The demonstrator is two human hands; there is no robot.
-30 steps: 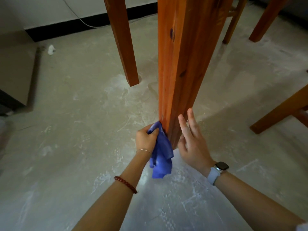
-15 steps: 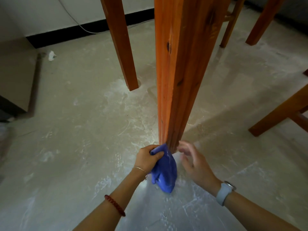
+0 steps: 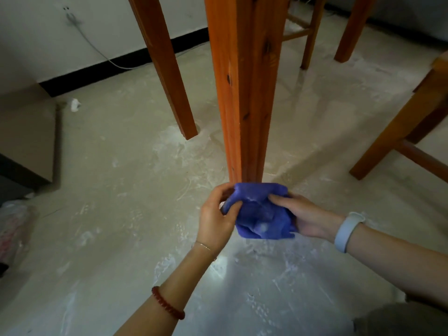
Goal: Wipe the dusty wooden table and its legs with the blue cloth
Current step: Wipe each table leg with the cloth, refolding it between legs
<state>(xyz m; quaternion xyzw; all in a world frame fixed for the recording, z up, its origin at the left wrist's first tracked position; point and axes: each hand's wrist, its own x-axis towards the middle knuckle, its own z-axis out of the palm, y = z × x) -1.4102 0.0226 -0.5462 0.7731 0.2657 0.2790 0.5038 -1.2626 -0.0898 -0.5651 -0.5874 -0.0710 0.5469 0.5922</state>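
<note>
The near wooden table leg [image 3: 244, 93] stands upright in the middle of the view, reaching down to the dusty floor. The blue cloth [image 3: 260, 212] is bunched in front of the foot of this leg and hides its bottom end. My left hand [image 3: 215, 214] pinches the cloth's left edge with thumb and fingers. My right hand [image 3: 308, 217] grips the cloth's right side, fingers curled into the fabric. A second table leg [image 3: 164, 66] stands further back on the left. The tabletop is out of view.
The floor carries white dust smears. Chair or stool legs [image 3: 397, 132] stand at the right, more legs [image 3: 312, 32] at the back. A low beige block [image 3: 26, 132] sits at the left, a plastic bag [image 3: 12, 224] below it, and a crumpled white scrap [image 3: 74, 104] near the wall.
The cloth went down the leg to its foot in my left hand. My right hand left the leg's side and took hold of the cloth, which both hands now hold spread wider.
</note>
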